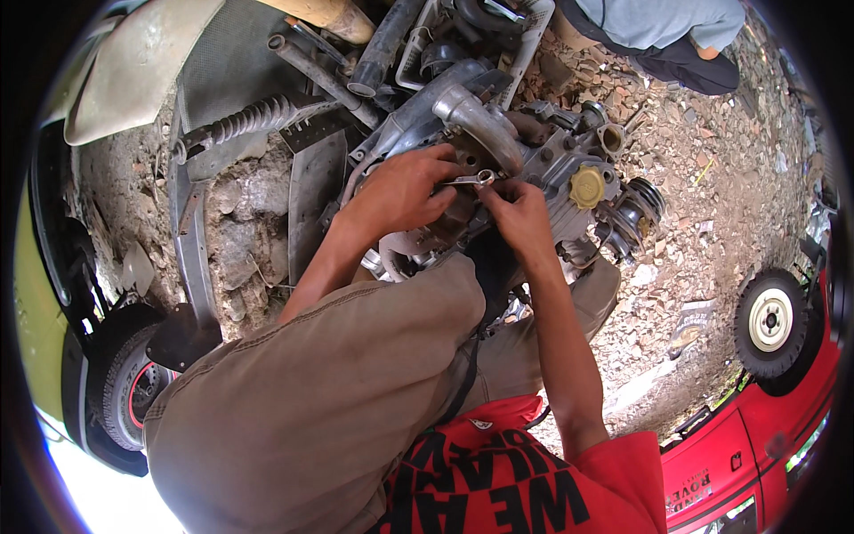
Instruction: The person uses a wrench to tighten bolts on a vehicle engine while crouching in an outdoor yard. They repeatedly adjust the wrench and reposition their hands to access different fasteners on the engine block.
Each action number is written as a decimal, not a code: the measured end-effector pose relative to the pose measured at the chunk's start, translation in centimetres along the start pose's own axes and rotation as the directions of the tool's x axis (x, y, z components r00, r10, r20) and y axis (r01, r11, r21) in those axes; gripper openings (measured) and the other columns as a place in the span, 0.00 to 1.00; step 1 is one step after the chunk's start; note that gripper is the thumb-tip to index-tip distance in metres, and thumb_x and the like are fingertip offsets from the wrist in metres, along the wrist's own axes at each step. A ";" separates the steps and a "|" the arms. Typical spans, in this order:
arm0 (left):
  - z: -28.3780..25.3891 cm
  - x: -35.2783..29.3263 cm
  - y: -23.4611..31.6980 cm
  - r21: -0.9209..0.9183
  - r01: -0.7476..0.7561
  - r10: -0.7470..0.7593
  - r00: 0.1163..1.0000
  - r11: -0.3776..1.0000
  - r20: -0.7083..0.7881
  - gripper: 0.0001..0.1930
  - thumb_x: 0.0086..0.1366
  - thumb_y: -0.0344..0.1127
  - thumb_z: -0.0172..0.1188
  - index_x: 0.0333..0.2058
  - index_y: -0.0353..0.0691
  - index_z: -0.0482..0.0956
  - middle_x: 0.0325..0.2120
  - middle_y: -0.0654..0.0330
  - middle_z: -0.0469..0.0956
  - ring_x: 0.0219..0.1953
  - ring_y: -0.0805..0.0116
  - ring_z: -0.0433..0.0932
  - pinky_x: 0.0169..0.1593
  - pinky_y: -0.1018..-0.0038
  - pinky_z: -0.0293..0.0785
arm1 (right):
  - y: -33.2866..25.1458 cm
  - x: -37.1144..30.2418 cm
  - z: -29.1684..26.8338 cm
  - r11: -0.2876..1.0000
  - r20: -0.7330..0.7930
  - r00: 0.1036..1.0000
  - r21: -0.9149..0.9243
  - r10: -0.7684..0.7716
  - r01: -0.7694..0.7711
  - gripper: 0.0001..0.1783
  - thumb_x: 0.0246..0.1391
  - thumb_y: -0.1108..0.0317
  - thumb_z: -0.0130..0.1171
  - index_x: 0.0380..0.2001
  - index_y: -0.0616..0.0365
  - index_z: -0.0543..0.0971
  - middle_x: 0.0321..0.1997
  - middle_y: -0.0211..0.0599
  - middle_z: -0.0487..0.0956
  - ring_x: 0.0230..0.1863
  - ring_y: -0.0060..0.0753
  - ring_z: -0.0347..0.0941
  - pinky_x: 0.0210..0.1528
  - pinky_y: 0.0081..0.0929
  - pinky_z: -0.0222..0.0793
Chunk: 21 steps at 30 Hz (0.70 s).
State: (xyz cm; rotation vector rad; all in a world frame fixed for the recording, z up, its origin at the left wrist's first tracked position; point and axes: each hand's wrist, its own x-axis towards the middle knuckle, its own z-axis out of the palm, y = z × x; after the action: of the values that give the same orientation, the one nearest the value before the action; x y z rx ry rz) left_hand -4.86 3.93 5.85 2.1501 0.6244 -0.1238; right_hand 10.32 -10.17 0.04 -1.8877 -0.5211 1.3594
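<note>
An engine (553,182) with a yellow cap (587,187) stands on the ground in front of my knees. Over its near left part, my left hand (405,189) is closed on the shank of a small silver wrench (467,181). The wrench's ring end sits among the engine parts, beside a curved metal pipe (480,125). At that ring end, the fingertips of my right hand (519,214) are pinched together. Whatever they grip, if anything, is hidden. Part of the engine is covered by my hands and knee.
Metal tubes (325,82) and a light plastic crate (534,40) with parts lie beyond the engine. A ribbed cylindrical part (249,123) lies at left. Another person (663,27) is at the upper right. A red vehicle (725,463) and a lime-green vehicle (40,294) flank the stony ground.
</note>
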 end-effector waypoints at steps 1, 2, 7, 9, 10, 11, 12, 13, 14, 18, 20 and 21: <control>0.0 0.0 0.0 0.002 -0.002 0.002 1.000 1.000 -0.002 0.16 0.58 0.29 0.57 0.45 0.35 0.82 0.40 0.51 0.76 0.42 0.47 0.78 0.46 0.58 0.74 | 0.0 0.1 -0.1 1.000 0.007 1.000 -0.013 0.024 -0.023 0.20 0.54 0.58 0.66 0.37 0.70 0.85 0.29 0.45 0.84 0.32 0.27 0.78 0.37 0.29 0.71; 0.0 0.0 -0.1 0.004 -0.003 0.003 1.000 1.000 -0.004 0.16 0.58 0.29 0.57 0.45 0.35 0.82 0.39 0.51 0.76 0.42 0.47 0.78 0.46 0.58 0.74 | -0.1 0.1 -0.1 0.999 0.014 0.999 -0.027 0.047 -0.047 0.20 0.55 0.59 0.66 0.37 0.70 0.85 0.29 0.44 0.84 0.32 0.26 0.78 0.37 0.29 0.71; 0.0 0.0 0.1 0.006 0.010 -0.010 1.000 1.000 -0.003 0.16 0.58 0.29 0.57 0.45 0.36 0.83 0.39 0.51 0.76 0.42 0.47 0.78 0.46 0.58 0.74 | -0.2 -0.4 0.1 0.999 -0.008 1.000 0.035 0.006 -0.006 0.20 0.55 0.58 0.66 0.36 0.70 0.85 0.28 0.44 0.84 0.31 0.27 0.78 0.37 0.28 0.71; 0.0 0.0 0.1 0.014 0.001 -0.001 1.000 1.000 -0.007 0.16 0.58 0.29 0.57 0.45 0.36 0.83 0.39 0.51 0.76 0.42 0.47 0.78 0.46 0.58 0.74 | 0.2 -0.4 0.1 0.998 -0.014 1.000 0.061 0.001 0.000 0.21 0.54 0.57 0.67 0.36 0.69 0.85 0.28 0.44 0.84 0.31 0.28 0.78 0.37 0.28 0.70; 0.0 0.0 0.0 0.015 -0.009 0.009 1.000 1.000 -0.014 0.16 0.58 0.29 0.57 0.45 0.36 0.83 0.39 0.51 0.76 0.42 0.47 0.78 0.45 0.58 0.74 | 0.3 -0.4 0.2 0.998 -0.019 1.000 0.059 -0.002 0.003 0.21 0.54 0.57 0.67 0.36 0.69 0.85 0.28 0.44 0.84 0.31 0.28 0.78 0.37 0.28 0.70; 0.1 0.0 -0.1 0.017 -0.019 0.019 1.000 1.000 -0.020 0.16 0.58 0.29 0.57 0.45 0.36 0.83 0.39 0.51 0.76 0.42 0.47 0.78 0.45 0.58 0.74 | 0.3 -0.4 0.3 0.998 -0.025 1.000 0.056 -0.005 0.007 0.21 0.54 0.57 0.67 0.36 0.69 0.85 0.28 0.44 0.84 0.31 0.29 0.78 0.37 0.28 0.70; 0.1 -0.1 -0.2 0.018 -0.023 0.023 0.999 1.000 -0.027 0.16 0.58 0.29 0.58 0.45 0.36 0.83 0.39 0.51 0.76 0.42 0.47 0.78 0.45 0.57 0.74 | 0.3 -0.3 0.3 0.999 -0.022 1.000 0.031 -0.005 0.005 0.21 0.54 0.57 0.67 0.36 0.68 0.85 0.28 0.44 0.84 0.31 0.29 0.78 0.37 0.29 0.70; 0.1 -0.1 -0.2 0.018 -0.029 0.030 0.999 0.999 -0.032 0.16 0.58 0.29 0.58 0.45 0.36 0.83 0.39 0.51 0.76 0.42 0.47 0.78 0.45 0.57 0.74 | 0.2 -0.2 0.2 1.000 -0.022 1.000 0.007 -0.004 0.004 0.20 0.54 0.57 0.67 0.36 0.68 0.85 0.29 0.44 0.84 0.31 0.29 0.78 0.37 0.29 0.70; 0.1 -0.1 -0.3 0.018 -0.036 0.036 0.999 0.999 -0.037 0.16 0.58 0.29 0.58 0.45 0.36 0.83 0.39 0.51 0.76 0.42 0.47 0.78 0.45 0.57 0.74 | 0.2 -0.2 0.2 1.000 -0.021 1.000 -0.017 -0.003 0.003 0.20 0.54 0.57 0.67 0.36 0.68 0.85 0.29 0.44 0.84 0.31 0.29 0.78 0.37 0.29 0.70; 0.2 -0.1 -0.3 0.010 -0.014 0.015 1.000 1.000 -0.021 0.16 0.58 0.29 0.58 0.45 0.36 0.82 0.39 0.51 0.76 0.42 0.47 0.78 0.45 0.57 0.74 | 0.4 -0.2 0.1 1.000 -0.028 1.000 -0.022 -0.005 0.004 0.20 0.53 0.57 0.68 0.36 0.67 0.85 0.27 0.44 0.84 0.29 0.29 0.78 0.36 0.29 0.70; 0.3 -0.1 -0.2 0.011 -0.016 0.016 1.000 1.000 -0.025 0.15 0.58 0.29 0.58 0.45 0.36 0.82 0.40 0.51 0.76 0.42 0.47 0.78 0.45 0.57 0.74 | 0.5 -0.2 0.2 1.000 -0.043 0.999 -0.018 -0.019 0.018 0.20 0.52 0.57 0.68 0.36 0.67 0.85 0.25 0.44 0.83 0.28 0.29 0.78 0.34 0.29 0.70; 0.3 -0.1 -0.3 0.016 -0.009 0.009 1.000 1.000 -0.014 0.17 0.58 0.30 0.58 0.47 0.39 0.82 0.41 0.52 0.76 0.43 0.47 0.78 0.47 0.57 0.74 | 0.5 -0.4 0.5 1.000 -0.078 0.997 -0.021 -0.024 0.023 0.20 0.52 0.57 0.68 0.35 0.67 0.86 0.24 0.44 0.83 0.27 0.28 0.77 0.33 0.30 0.70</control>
State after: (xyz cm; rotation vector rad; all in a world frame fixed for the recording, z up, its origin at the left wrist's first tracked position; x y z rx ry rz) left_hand -5.04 3.80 5.53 2.1703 0.6240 -0.1094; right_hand 9.70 -10.55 -0.16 -1.9367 -0.5175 1.2635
